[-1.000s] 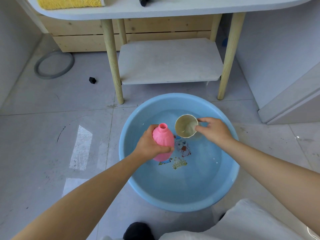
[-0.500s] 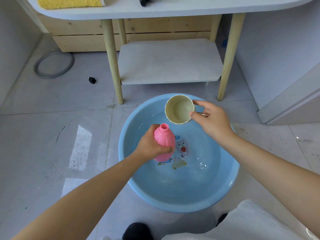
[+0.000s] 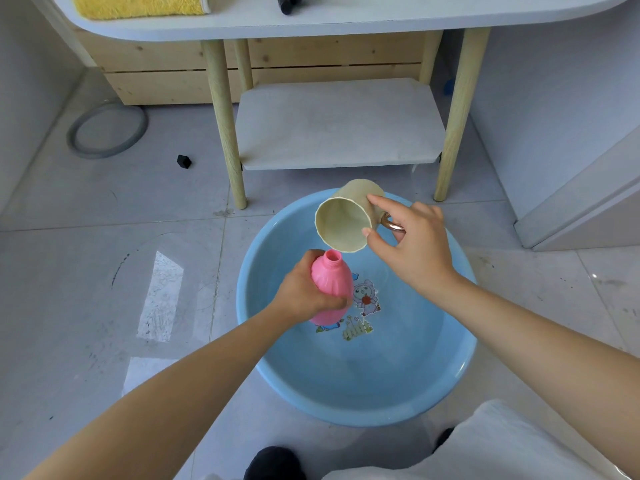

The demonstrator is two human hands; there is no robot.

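- Gripping the pink bottle (image 3: 331, 284) round its body, the left grip (image 3: 303, 296) holds it upright over the left side of the blue basin (image 3: 381, 382).
- The right grip (image 3: 417, 249) pinches the cream cup (image 3: 344, 220) near its handle. The cup is tilted above the basin's far rim, its lip just beside the bottle's open neck.
- The basin sits on the floor (image 3: 104, 271), near the bench (image 3: 346, 24) legs.

Pink plastic bottle (image 3: 331, 289) was solid pink. Cream faceted cup (image 3: 341, 225) was pale cream, its handle shiny copper. Light-blue round plastic basin (image 3: 346, 393) carried a cartoon print in pink, red, blue and green on its bottom. Yellow fluffy towel (image 3: 138, 5) was plain yellow.
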